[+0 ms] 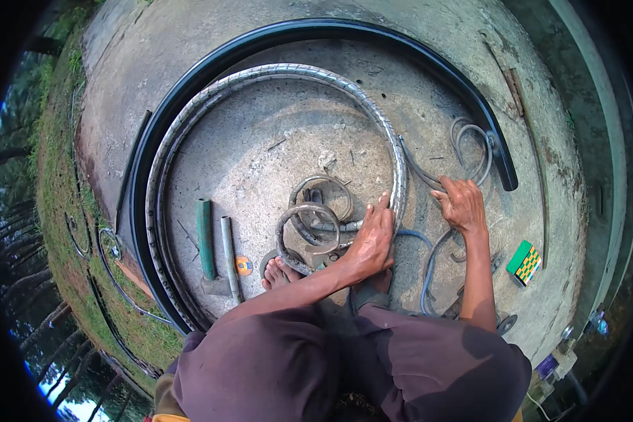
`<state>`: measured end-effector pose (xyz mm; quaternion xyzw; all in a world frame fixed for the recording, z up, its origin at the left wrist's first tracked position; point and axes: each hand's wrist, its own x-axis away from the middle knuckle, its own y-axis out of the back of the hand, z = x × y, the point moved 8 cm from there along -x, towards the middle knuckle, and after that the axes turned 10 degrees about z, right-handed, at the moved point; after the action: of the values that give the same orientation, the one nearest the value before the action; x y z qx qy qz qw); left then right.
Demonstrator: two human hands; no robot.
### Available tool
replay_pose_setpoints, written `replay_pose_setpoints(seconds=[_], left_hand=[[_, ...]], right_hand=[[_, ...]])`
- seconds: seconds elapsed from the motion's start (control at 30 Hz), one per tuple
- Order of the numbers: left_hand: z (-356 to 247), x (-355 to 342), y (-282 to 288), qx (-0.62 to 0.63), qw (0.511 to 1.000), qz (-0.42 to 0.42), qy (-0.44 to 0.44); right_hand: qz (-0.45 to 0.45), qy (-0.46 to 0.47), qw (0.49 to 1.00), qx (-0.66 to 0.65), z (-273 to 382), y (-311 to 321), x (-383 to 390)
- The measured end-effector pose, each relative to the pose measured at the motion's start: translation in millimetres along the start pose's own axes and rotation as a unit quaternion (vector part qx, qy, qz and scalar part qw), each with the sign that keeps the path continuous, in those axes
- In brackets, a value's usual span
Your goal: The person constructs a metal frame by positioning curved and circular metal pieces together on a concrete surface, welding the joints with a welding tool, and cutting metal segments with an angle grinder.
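Note:
A large hoop (309,70), wound in shiny silver-grey wrapping, lies in a ring on the concrete in front of my feet. At its near right side my left hand (374,238) is closed against it, with the fingers pressed together along the band; the palm is hidden. Further right, my right hand (463,206) pinches a long grey rubbery strip (420,173). One end of this strip reaches the hoop's right side, and its rest curls up in loops beyond my hand. Several coils of wrapped tube (309,209) lie between my feet and the hoop.
A thick black tube (316,28) arcs around the hoop's far side. Inside the hoop, at left, lie a green pipe (205,239) and a grey pipe (229,257). A green-and-yellow checked box (524,263) sits at right, near a long thin rod (539,183). Grass (70,232) borders the left.

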<state>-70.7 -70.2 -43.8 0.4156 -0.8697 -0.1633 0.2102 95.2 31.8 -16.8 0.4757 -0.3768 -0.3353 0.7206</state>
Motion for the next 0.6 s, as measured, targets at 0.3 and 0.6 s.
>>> replay_pose_setpoints(seconds=[0.3,0.6], left_hand=[[-3,3,1,-0.015,0.999,-0.009,0.033],[-13,14,35,0.047,0.989,0.093,0.103]], right_hand=[[-0.094,-0.038,0.995,0.005,24,21,13],[-0.087,-0.112,0.980,-0.136,66,6,23]])
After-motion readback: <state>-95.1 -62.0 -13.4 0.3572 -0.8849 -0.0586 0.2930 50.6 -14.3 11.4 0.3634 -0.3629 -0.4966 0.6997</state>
